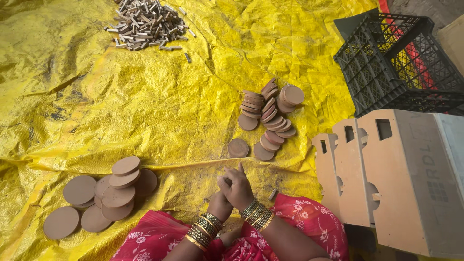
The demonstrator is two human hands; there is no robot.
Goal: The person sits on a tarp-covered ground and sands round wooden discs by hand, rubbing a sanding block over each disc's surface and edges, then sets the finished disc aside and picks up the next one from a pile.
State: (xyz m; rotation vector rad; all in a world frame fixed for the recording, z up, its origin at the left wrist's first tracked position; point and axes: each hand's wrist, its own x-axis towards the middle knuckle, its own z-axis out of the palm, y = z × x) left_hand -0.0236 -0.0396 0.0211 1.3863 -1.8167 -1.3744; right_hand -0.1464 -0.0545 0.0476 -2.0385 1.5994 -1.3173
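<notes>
My right hand [238, 187] and my left hand [220, 205] are pressed together low in the middle, above my red flowered clothing. The right hand covers the left, so whatever lies between them is hidden. Both wrists carry stacked bangles. A single brown disc [238, 148] lies on the yellow tarp [159, 111] just beyond my fingers. Farther off, several small brown discs [270, 113] lie in overlapping rows. To my left, larger brown discs [108, 193] are spread and stacked.
A heap of short grey sticks [146, 24] sits at the far top. A black plastic crate [401, 63] stands at the top right. Cut brown board panels [386, 174] with slots lean at my right. One small stick [273, 194] lies by my knee.
</notes>
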